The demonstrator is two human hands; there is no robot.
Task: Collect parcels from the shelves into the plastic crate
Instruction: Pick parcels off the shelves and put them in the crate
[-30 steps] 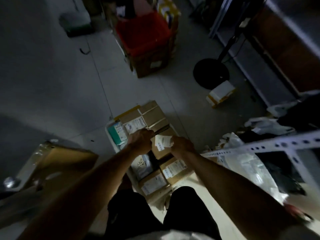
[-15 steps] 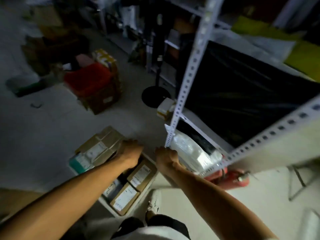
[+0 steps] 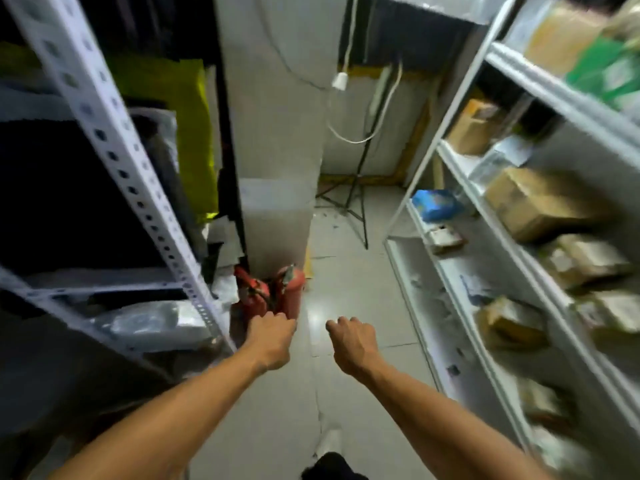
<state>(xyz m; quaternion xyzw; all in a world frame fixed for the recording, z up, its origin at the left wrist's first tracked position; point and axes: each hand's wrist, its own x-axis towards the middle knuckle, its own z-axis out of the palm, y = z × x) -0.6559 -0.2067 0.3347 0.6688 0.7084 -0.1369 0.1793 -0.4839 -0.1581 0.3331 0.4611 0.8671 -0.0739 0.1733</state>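
Heavy motion blur, worst on the right, so parcel labels and edges are unreadable. No crate in view. 2 bare forearms reach forward over the grey floor (image 3: 349,282); left hand (image 3: 272,337) and right hand (image 3: 353,342) both seen from the back with fingers curled under, nothing visible in either, fingertips hidden so cannot confirm a full clench. Right white shelving unit (image 3: 460,296) is cut off by the frame edge and holds the parcels: about 7 brown cardboard parcels (image 3: 535,202) across its levels, count rough because of the blur, plus 1 blue packet (image 3: 434,204) and 1 green packet (image 3: 609,72) at top, partly cropped. Left perforated metal rack (image 3: 138,188) is mostly dark inside; 1 clear plastic bag (image 3: 156,323) on its low level, 1 yellow sheet (image 3: 188,133) behind it, other contents too dark to tell. 2 red fire extinguishers (image 3: 291,292) stand on the floor just beyond the left hand, against a white pillar (image 3: 277,133). 1 black tripod stand (image 3: 356,195) at the far end with white cables (image 3: 346,74) hanging above. A dark shoe tip shows at the bottom edge, cropped.
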